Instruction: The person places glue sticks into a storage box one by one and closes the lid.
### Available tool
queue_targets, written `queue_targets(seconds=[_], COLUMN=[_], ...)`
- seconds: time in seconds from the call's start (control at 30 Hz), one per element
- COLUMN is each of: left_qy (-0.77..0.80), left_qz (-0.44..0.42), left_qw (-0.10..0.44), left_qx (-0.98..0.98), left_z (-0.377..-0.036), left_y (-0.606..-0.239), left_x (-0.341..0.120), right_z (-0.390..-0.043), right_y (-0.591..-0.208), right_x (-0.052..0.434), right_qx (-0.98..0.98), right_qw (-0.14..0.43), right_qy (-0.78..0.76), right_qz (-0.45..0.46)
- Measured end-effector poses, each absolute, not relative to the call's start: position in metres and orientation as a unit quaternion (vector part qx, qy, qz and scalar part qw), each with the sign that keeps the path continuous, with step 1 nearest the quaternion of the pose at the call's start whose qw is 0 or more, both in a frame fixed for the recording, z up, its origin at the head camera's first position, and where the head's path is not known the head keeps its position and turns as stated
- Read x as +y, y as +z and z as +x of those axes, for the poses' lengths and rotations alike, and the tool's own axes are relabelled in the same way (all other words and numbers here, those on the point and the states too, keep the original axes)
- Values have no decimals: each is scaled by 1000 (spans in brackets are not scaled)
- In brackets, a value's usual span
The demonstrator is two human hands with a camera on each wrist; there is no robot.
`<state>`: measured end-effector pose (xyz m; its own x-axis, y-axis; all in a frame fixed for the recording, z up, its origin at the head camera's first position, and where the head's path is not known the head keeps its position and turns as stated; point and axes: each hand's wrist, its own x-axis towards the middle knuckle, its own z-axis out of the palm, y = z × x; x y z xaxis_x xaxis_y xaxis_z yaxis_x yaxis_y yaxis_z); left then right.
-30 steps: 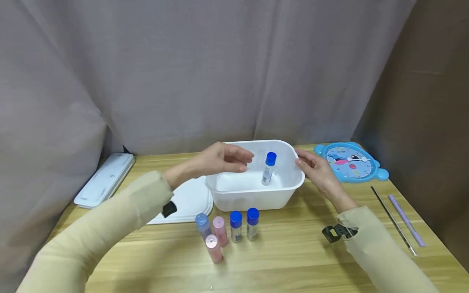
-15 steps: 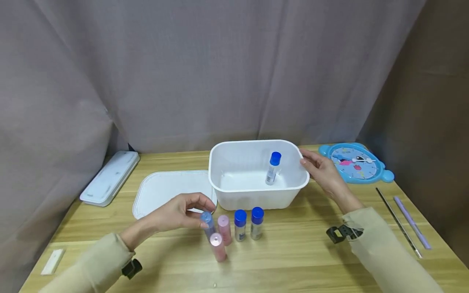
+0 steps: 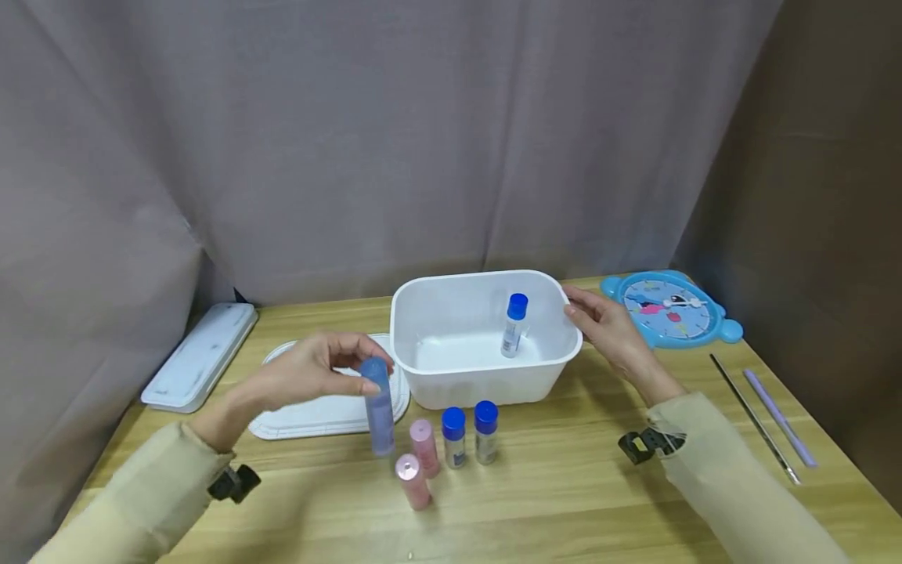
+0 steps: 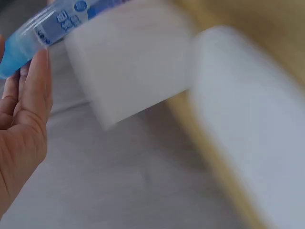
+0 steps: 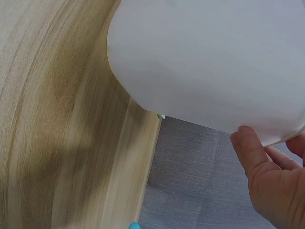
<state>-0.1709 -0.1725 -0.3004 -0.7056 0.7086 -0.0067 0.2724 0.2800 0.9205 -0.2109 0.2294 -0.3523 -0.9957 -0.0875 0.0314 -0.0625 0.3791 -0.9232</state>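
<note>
My left hand pinches a translucent blue glue stick near its top, upright over the front edge of the white lid. In the left wrist view the printed side of the glue stick shows. My right hand holds the right rim of a white plastic bin; in the right wrist view, fingers touch its outer wall. Inside the bin stands a clear glue stick with a blue cap. Two pink glue sticks and two blue-capped ones stand in front of it.
The white lid lies left of the bin, partly behind the left hand. At far left is a white pencil case. A blue toy clock, a dark thin rod and a purple pen lie right.
My left hand came out from over the bin, reached down to the blue glue stick, took hold of its top and lifted it leftward. My right hand stayed at the bin's rim.
</note>
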Motion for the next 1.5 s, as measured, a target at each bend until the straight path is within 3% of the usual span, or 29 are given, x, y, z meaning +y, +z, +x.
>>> queue_targets(seconds=[0.17,0.27,0.53,0.8,1.23,1.5], left_qy=[505,513,517,475,426,415], left_qz=[309,294,272,274,274,299], left_qw=[212,200,183,197,208,220], left_qx=[778,781,791,813,837,831], left_z=[-199,-217,-249,-248,-245,-239], left_y=[-243,-230,-276,-319,-330,-311], left_x=[-147,-120,-39,-4,10,-8], right_z=[-211,-210,-208,-207,-207,-206], right_y=[-350,-349,-348,-350,-348,-346], right_x=[230,229,225,222,222,222], right_qx=[830,828,827,821,818,824], right_qw=[9,13,13,9,8,10], right_qy=[-556,-558,-560,-569,-571,-565], right_qz=[-45,-45,-41,-53,-60,-53])
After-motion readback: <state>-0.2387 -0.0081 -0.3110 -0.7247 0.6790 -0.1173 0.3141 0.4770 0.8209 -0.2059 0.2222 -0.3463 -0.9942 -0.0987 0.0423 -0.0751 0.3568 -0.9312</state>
